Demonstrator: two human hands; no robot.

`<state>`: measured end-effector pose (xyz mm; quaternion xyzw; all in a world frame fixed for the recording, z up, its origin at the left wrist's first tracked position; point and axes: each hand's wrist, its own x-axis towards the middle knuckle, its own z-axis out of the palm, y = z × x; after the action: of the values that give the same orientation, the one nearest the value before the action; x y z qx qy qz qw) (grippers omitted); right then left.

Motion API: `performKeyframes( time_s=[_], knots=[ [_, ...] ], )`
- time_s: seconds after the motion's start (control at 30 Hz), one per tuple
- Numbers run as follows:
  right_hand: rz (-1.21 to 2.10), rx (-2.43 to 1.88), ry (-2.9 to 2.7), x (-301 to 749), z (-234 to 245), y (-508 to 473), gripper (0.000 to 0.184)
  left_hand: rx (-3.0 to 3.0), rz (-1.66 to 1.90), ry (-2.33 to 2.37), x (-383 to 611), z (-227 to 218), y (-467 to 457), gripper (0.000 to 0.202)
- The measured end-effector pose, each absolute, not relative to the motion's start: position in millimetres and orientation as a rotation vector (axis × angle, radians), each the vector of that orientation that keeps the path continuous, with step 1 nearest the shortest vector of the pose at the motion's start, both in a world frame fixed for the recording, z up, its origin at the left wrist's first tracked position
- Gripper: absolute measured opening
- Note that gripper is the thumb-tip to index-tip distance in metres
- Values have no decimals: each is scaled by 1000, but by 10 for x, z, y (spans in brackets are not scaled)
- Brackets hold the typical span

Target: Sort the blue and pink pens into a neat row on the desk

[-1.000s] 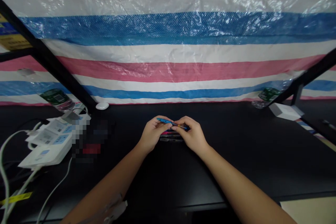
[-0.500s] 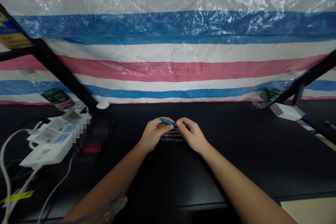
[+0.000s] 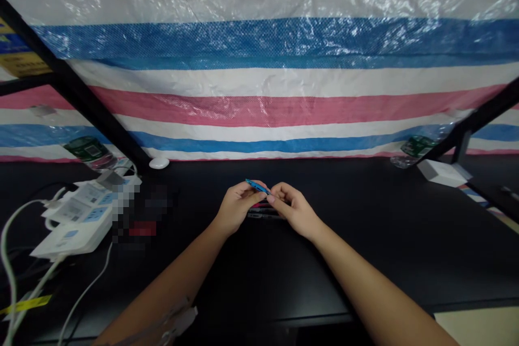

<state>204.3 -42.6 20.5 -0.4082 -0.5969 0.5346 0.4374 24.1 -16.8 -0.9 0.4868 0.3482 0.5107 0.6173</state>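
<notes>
My left hand [image 3: 235, 206] is closed around a blue pen [image 3: 256, 186], thumb along its near side. The pen slants down toward the right, its upper end pointing left. My right hand [image 3: 295, 210] pinches at the pen's lower right end, where the fingertips of both hands almost meet. That end is partly covered by the fingers. On the black table just below the hands lie several more pens [image 3: 263, 215], dark ones and one with a pink-red part, side by side and partly hidden by my hands.
To the left lies a white power strip [image 3: 87, 213] with plugs and cables. A white mouse [image 3: 159, 162] rests by the black frame. Plastic bottles stand at back left [image 3: 90, 152] and back right [image 3: 417, 147], near a white box [image 3: 443, 172]. Striped sheeting [image 3: 284, 111] hangs behind.
The right fingers and thumb have shifted slightly up and left on the pen's end, and the pen tilts a little more steeply. The left hand has hardly moved.
</notes>
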Motion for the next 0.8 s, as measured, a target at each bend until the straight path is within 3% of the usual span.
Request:
performKeyframes(
  time_s=[0.13, 0.3, 0.43, 0.6, 0.8],
  knots=[
    [1317, -1018, -1510, 2055, 193, -426, 40, 1103, 1154, 807, 239, -5, -174, 21],
    [1395, -1039, -1560, 2064, 154, -406, 55, 1135, 1143, 814, 238, 8, -181, 21],
    [1321, -1029, -1481, 2047, 199, -404, 40, 1131, 1195, 826, 233, 12, -163, 23],
    [1320, -1020, -1466, 2052, 195, -411, 39, 1105, 1203, 816, 239, 21, -165, 22],
    [1496, -1034, -1469, 2046, 158, -396, 55, 1113, 1180, 814, 247, 23, -180, 22]
  ],
)
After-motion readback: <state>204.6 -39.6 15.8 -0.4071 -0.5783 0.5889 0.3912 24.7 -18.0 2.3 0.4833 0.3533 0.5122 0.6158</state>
